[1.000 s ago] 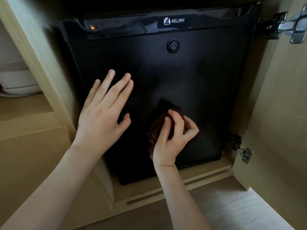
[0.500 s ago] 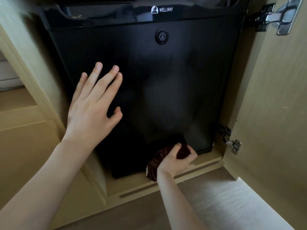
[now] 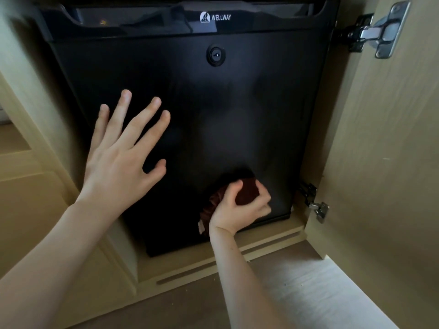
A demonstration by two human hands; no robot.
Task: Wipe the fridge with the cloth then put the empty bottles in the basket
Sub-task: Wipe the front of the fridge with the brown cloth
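The right hand [image 3: 240,207] squeezes the bunched-up dark brown cloth [image 3: 248,192] low on the shiny black fridge door [image 3: 237,110]. The left hand [image 3: 118,162] lies flat, fingers spread, higher up. Most of the door is above the cloth.

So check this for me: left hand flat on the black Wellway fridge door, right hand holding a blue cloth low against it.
One thing is off: the cloth is dark reddish-brown, not blue, as the head view shows. Otherwise yes: left hand flat on the black Wellway fridge door, right hand holding the cloth low against it.
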